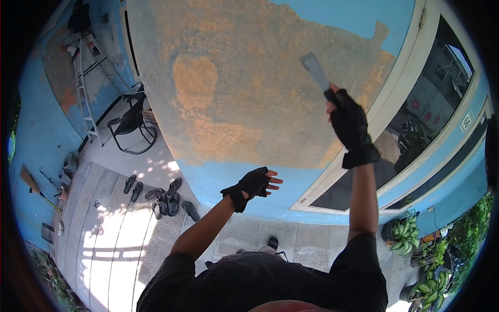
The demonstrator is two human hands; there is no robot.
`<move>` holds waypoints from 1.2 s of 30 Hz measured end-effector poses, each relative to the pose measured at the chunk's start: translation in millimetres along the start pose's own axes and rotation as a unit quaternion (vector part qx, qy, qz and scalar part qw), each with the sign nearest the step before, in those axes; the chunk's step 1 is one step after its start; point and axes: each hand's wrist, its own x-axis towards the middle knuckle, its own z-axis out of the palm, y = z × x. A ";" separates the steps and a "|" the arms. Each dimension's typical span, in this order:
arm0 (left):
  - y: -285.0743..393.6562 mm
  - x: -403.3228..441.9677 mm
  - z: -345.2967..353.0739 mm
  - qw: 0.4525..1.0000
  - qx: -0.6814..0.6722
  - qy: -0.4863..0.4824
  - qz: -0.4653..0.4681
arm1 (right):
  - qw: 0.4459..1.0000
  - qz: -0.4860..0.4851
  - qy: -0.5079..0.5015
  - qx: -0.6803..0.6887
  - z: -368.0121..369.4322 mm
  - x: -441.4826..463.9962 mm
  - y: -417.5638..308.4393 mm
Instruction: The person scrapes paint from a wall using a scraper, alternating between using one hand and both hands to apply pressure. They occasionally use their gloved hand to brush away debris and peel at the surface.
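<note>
My right hand [352, 127], in a black fingerless glove, grips the dark handle of a scraper [315, 72]. Its flat grey blade points up and to the left in front of the wall [249, 99]; I cannot tell whether it touches. Bare grey and orange patches cover most of this wall, with blue paint [358, 18] left along the top and a blue band below. Lower down, my left hand [254, 183], gloved the same way, is held out near the wall's lower part. Its fingers are stretched out and hold nothing.
A white-framed window [436, 88] borders the wall on the right. Potted plants [404, 235] stand at lower right. Several sandals [169, 204] lie on the floor at left, near a black chair [130, 124]. Farther back, a person [79, 20] is at a stepladder [81, 88]. A broom [31, 179] leans at far left.
</note>
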 end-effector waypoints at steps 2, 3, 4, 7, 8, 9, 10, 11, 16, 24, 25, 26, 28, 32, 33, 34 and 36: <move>13.6 -9.2 -0.1 0.999 -0.023 0.013 0.017 | 0.998 0.000 -0.002 -0.061 -46.5 55.8 -25.0; 20.4 -12.8 1.8 0.999 -0.032 0.024 0.025 | 0.990 -0.051 0.016 -0.129 -64.8 83.8 -27.4; 24.0 -13.1 0.6 0.998 -0.043 0.039 0.026 | 0.976 -0.148 0.037 -0.153 -79.7 111.0 -22.0; 28.7 -12.6 5.1 0.996 -0.039 0.066 0.038 | 0.901 -0.278 -0.040 -0.332 -88.1 177.8 -49.4; 27.5 -9.8 8.1 0.996 -0.041 0.066 0.040 | 0.943 -0.261 -0.041 -0.202 -62.7 189.9 -56.5; 25.8 -4.7 12.5 0.997 -0.036 0.067 0.032 | 0.906 -0.360 -0.026 -0.220 -35.2 200.0 -58.6; 23.8 -1.9 16.9 0.997 -0.033 0.068 0.024 | 0.841 -0.387 -0.067 -0.371 -11.0 200.3 -86.0; 21.2 -1.4 21.5 0.997 -0.034 0.069 0.025 | 0.836 -0.363 -0.134 -0.388 7.8 194.9 -102.1; 15.6 -9.2 18.9 0.997 -0.037 0.050 0.053 | 0.882 -0.265 -0.206 -0.331 29.5 149.9 -120.8; 4.8 -44.3 23.4 0.959 -0.082 0.093 0.255 | 0.949 -0.164 -0.268 -0.005 74.6 -24.2 -43.3; -3.9 -41.2 19.9 0.959 -0.082 0.093 0.255 | 0.942 -0.140 -0.291 0.095 96.2 -52.2 -18.8; -14.1 -31.8 12.5 0.955 -0.073 0.070 0.279 | 0.935 -0.120 -0.319 0.099 105.9 -77.2 -16.9; -13.7 -28.1 30.9 0.918 -0.114 0.052 0.377 | 0.934 -0.192 -0.295 0.052 128.3 -121.5 -2.1; -27.8 -15.7 33.3 0.917 -0.200 0.086 0.336 | 0.953 -0.078 -0.282 0.075 141.4 -149.3 4.0; -29.4 -14.0 35.5 0.916 -0.191 0.106 0.335 | 0.951 -0.110 -0.278 0.080 142.5 -147.3 11.6; -37.0 -7.4 22.4 0.911 -0.210 0.078 0.347 | 0.945 -0.106 -0.294 0.091 139.6 -144.9 15.4; -37.6 -13.1 22.2 0.891 -0.239 0.150 0.355 | 0.946 -0.030 -0.274 0.173 131.7 -144.5 25.5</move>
